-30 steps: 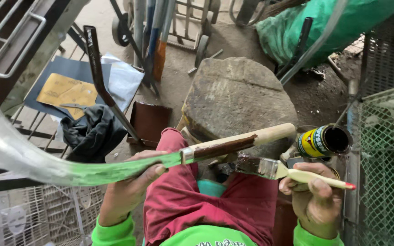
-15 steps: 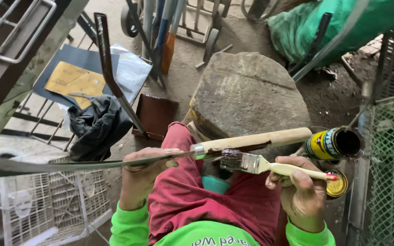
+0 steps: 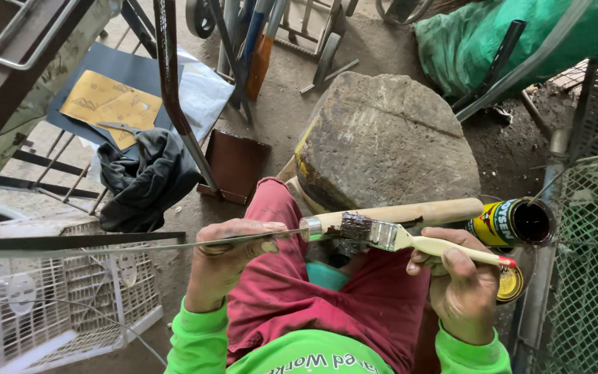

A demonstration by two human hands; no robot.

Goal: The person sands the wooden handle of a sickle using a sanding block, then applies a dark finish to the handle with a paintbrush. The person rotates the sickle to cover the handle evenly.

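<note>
Dirt yard floor, large stone (image 3: 389,145) ahead. Left hand (image 3: 233,253) grip closed on sickle blade (image 3: 133,246) across the lap; right hand (image 3: 461,284) grips paintbrush (image 3: 382,234), bristles on wooden handle (image 3: 410,211). Open tin (image 3: 513,223) just right.

Dirt floor (image 3: 285,118) — wire-mesh fence (image 3: 590,277)

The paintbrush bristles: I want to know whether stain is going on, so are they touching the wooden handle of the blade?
Touching. In the head view the paintbrush bristles lie against the wooden handle, with no gap visible; the right hand holds the brush.
</note>
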